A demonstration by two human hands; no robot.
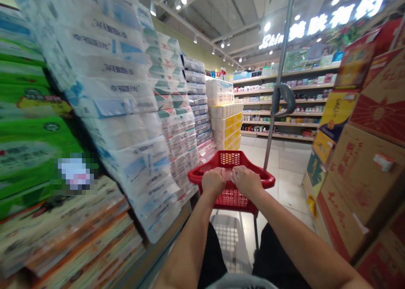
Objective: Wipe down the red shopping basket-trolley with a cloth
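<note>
In the head view, a red plastic shopping cart [240,200] with a mesh basket is right in front of me. My left hand [214,180] is closed around the left part of its handle. Close beside it, my right hand [246,180] wraps the same handle, a small gap between the two fists. Through the mesh I see no goods in the basket. A grey metal pole [280,69] with a curved grey grip [284,100] rises behind the cart's right side.
Tall stacks of wrapped tissue packs [126,90] line the left, with green packs [31,145] nearest. Cardboard cartons [360,179] are piled on the right. A pale tiled floor [284,187] runs between them towards shelves [303,86] of small goods under a lit sign.
</note>
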